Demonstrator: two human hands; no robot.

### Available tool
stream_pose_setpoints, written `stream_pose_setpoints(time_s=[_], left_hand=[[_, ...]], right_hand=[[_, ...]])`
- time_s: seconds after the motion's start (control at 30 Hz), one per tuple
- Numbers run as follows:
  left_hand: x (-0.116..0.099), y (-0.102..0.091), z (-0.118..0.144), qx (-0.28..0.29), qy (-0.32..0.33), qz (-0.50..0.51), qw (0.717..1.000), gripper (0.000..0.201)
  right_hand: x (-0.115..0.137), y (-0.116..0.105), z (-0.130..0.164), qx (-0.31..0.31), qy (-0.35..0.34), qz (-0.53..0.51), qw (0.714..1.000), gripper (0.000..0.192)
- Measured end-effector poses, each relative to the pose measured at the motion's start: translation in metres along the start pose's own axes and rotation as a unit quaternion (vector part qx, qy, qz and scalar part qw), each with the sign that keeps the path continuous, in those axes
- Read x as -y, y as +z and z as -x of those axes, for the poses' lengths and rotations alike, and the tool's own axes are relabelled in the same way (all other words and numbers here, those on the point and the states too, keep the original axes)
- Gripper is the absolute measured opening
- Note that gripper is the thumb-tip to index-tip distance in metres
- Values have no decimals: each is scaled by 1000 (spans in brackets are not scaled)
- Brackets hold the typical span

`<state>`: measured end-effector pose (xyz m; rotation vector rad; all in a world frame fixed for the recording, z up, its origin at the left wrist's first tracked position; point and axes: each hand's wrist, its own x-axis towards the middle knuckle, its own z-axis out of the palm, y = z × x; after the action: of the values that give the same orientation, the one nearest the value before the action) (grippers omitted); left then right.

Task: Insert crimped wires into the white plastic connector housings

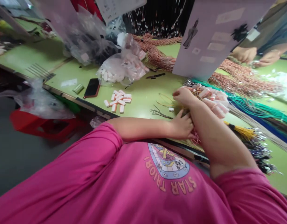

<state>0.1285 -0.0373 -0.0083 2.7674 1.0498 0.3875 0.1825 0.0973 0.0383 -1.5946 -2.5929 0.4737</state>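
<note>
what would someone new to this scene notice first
Probably the bright pink shirt, which fills the bottom of the view. Next, the right hand and, nearer the shirt, the left hand, close together right of centre with thin dark wires beside them on the green table. To their left, a loose pile of small white-and-orange pieces also stands out.
</note>
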Motion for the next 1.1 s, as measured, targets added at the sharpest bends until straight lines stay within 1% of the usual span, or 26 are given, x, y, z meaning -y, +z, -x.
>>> stream_pose_setpoints(time_s=[0.03, 0.07, 0.1, 0.13, 0.17, 0.2, 0.23, 0.27, 0.3, 0.33, 0.37, 0.43, 0.47, 0.53, 0.6, 0.73, 0.8, 0.9, 0.97, 1.03, 1.1], left_hand=[[5, -13, 17, 25, 1, 8, 1000, 73], [13, -27, 37, 43, 17, 25, 999, 70], [24, -43, 56, 55, 40, 43, 997, 60], [39, -59, 76, 66, 21, 52, 996, 54], [57, -74, 94, 78, -47, 42, 995, 53], [79, -89, 110, 76, -152, 12, 985, 51], [104, -101, 124, 71, -255, -32, 964, 48], [129, -111, 135, 64, -309, -59, 947, 48], [153, -118, 144, 67, -340, -74, 935, 49], [174, -122, 151, 87, -358, -98, 925, 52], [192, -123, 156, 126, -359, -109, 918, 58], [216, -119, 163, 181, -356, -109, 910, 67], [222, -116, 165, 195, -353, -100, 910, 68], [229, -108, 169, 196, -352, -76, 912, 64], [232, -103, 171, 184, -352, -53, 916, 62], [240, -100, 173, 155, -358, -25, 920, 74], [241, -100, 171, 143, -354, -13, 924, 74], [238, -97, 165, 132, -323, 4, 937, 64], [236, -93, 160, 127, -301, 4, 945, 48], [236, -89, 155, 113, -294, -1, 949, 33], [236, -87, 150, 93, -295, 1, 951, 24]], right_hand=[[-8, 4, -6, 13, 4, 35, 999, 38], [-17, 8, -8, 16, 4, 65, 998, 38], [-24, 13, -6, 17, 0, 95, 995, 38], [-29, 17, -3, 18, -6, 118, 993, 38], [-32, 20, 2, 23, -11, 142, 989, 40], [-33, 23, 6, 31, -17, 161, 986, 41], [-33, 25, 9, 39, -21, 172, 984, 43], [-32, 26, 10, 46, -21, 179, 983, 44], [-30, 27, 11, 49, -20, 184, 982, 45], [-29, 27, 11, 53, -21, 187, 981, 46], [-28, 27, 11, 55, -23, 190, 980, 46], [-28, 27, 10, 53, -27, 188, 980, 46], [-29, 27, 10, 47, -29, 183, 982, 46], [-30, 26, 11, 30, -32, 166, 985, 43], [-30, 25, 12, 18, -27, 145, 989, 40], [-28, 24, 12, 19, -7, 132, 991, 40], [-26, 22, 12, 21, -4, 141, 990, 40], [-19, 18, 16, 16, 4, 166, 986, 39], [-14, 16, 20, 15, 14, 189, 982, 37], [-9, 16, 23, 17, 26, 213, 977, 34], [-6, 17, 25, 18, 24, 233, 972, 32]])
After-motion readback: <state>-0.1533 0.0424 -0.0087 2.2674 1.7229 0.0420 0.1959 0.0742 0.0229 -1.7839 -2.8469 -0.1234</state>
